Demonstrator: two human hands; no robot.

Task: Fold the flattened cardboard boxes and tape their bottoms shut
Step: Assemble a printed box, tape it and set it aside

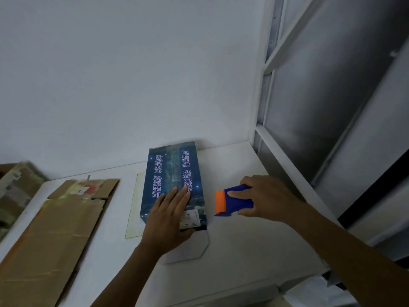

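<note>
Lying well to the left of the blue box (172,173), at the picture's edge, is a blurred heap of brown cartons (15,189). Nearer the blue box, still on its left and apart from it, a flattened brown cardboard box (55,229) rests on the white table (243,251). A pale sheet (134,209) pokes out from under the blue box's left side. The blue box itself lies flat on the table with its far end up against the wall and white lettering along its length. Its white flap (192,247) juts out at the near end. The left hand (170,216) presses down on the near half of the blue box, palm flat and fingers straight. Just right of the blue box, the right hand (267,198) grips a blue tape dispenser (234,200) with an orange end, fingers curled round its body. Farther right of the blue box a white metal frame (263,69) with grey panels rises beside the table.
</note>
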